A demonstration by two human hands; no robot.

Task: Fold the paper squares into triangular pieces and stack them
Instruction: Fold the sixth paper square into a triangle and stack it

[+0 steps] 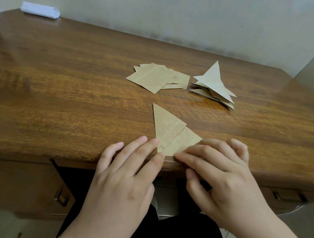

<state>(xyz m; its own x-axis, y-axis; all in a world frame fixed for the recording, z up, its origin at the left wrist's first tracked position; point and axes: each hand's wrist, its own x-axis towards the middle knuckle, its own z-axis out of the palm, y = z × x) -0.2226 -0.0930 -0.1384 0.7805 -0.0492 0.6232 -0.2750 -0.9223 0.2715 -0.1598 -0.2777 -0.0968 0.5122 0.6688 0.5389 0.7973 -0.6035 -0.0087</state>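
The wooden desk (81,88) carried a loose heap of unfolded paper squares (155,78) toward twelve o'clock and a stack of finished triangles (214,87) at about one o'clock, while the folded paper triangle (172,133) in work lay at the near edge. That piece ran its long axis from five to eleven o'clock, its sharp tip pointing to eleven. The left hand (123,173) pressed its near-left corner with straight fingers and the right hand (221,170) lay flat over the right corner, neither gripping; the crease would probably set best if pinned and rubbed firmly along the fold.
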